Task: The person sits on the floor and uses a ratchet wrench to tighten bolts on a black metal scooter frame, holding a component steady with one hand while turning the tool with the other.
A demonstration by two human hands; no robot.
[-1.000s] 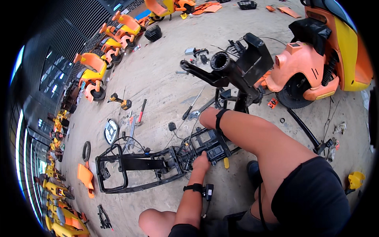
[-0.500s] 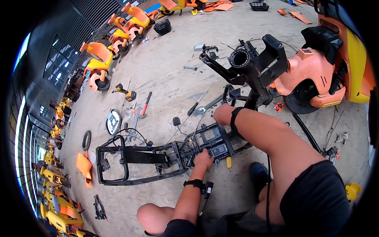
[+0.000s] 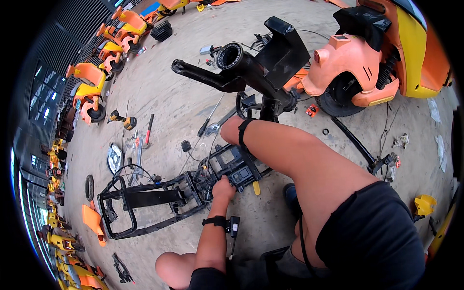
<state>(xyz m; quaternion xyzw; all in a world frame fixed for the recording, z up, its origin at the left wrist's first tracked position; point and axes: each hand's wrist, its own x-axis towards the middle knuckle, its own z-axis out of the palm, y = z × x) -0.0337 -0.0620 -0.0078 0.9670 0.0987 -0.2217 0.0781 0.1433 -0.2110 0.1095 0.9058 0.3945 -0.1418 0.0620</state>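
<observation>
A black scooter frame (image 3: 155, 199) lies on the floor, its steering head tube (image 3: 261, 79) rising at the far end. My left hand (image 3: 223, 189) is closed on the near rail, thumb uppermost, beside a rectangular black part (image 3: 240, 176) set in the frame. Most of its fingers are hidden by the hand itself. My right arm reaches across from the right. Past its wrist strap, my right hand (image 3: 230, 130) bends down at the frame's far side, just before the head tube, and its fingers are out of sight.
Beyond the frame lie a cordless drill (image 3: 123, 120), a hammer (image 3: 149, 129) and a screwdriver (image 3: 209, 118). An orange and yellow scooter (image 3: 345, 72) stands at the far right. A black tube (image 3: 354, 140) lies to the right, and more scooters (image 3: 87, 89) line the left.
The whole scene has shifted left in the picture, and the head tube looks larger. My left hand stays on the same stretch of rail; my right arm still reaches to the frame's far side.
</observation>
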